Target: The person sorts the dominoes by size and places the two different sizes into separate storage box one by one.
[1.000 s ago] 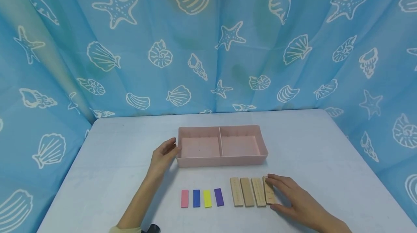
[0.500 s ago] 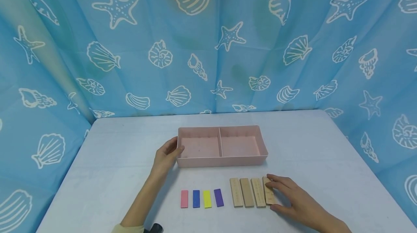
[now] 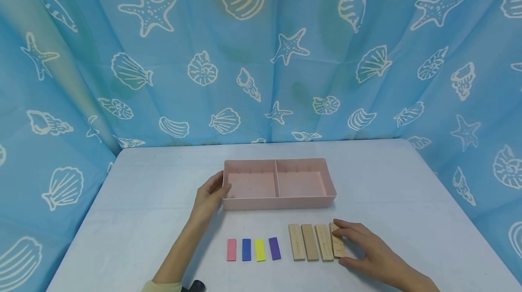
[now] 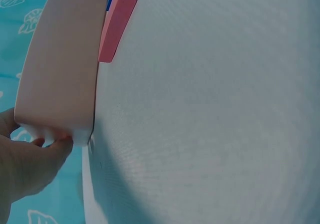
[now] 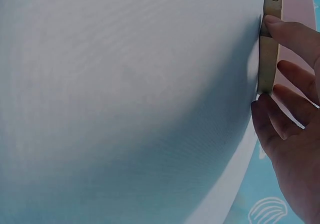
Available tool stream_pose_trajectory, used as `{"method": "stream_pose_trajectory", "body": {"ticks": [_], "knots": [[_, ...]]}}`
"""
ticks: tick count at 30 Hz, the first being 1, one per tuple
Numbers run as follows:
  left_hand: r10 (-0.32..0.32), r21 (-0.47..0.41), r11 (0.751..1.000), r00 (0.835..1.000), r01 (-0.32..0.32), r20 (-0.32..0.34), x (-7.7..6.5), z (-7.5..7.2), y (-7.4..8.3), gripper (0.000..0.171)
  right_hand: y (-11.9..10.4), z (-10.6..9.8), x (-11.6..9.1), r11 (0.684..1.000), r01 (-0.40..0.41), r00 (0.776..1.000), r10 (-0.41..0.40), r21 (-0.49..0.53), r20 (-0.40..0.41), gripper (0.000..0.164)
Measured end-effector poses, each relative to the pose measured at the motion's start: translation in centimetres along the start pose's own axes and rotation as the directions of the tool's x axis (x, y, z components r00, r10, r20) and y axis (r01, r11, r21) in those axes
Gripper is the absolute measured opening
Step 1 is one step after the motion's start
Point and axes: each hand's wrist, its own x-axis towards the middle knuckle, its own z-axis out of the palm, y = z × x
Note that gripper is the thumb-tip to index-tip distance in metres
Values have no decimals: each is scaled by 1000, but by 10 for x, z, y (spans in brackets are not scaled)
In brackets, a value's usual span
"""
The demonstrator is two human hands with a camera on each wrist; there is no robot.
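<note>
A pink two-compartment tray [image 3: 279, 203] stands at the middle of the table. My left hand [image 3: 207, 197] grips its left end, thumb over the rim; in the left wrist view the left hand [image 4: 35, 164] has its fingertips against the tray's end wall [image 4: 62, 83]. Several wooden blocks lie in a row at the right. Over the rightmost wooden block [image 3: 338, 243] is my right hand [image 3: 369, 251], fingers at its far end and thumb by its near end. In the right wrist view, the right hand [image 5: 297, 139] spans this block [image 5: 268, 63] lengthwise.
In front of the tray lie small flat pieces: pink [image 3: 231, 250], blue [image 3: 246, 250], yellow [image 3: 260, 250] and purple [image 3: 275, 248], the last slightly tilted. Other wooden blocks [image 3: 310, 243] lie left of my right hand. A blue shell-print curtain [image 3: 261, 79] hangs behind the white table [image 3: 163, 178].
My left hand has moved slightly right and closed onto the tray's left end, its thumb now over the rim. The right hand stays at the rightmost block, and the pieces lie as before.
</note>
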Motion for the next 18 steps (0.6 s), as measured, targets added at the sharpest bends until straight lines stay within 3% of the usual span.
{"method": "stream_pose_trajectory", "body": {"ticks": [9, 18], "knots": [[12, -9, 1000, 1000, -12, 14, -1, 0, 0, 57, 0, 2, 1, 997, -74, 997, 74, 29, 28, 52], [27, -33, 999, 999, -26, 36, -2, -1, 2, 57, 3, 4, 0, 998, -43, 999, 44, 43, -16, 49]]}}
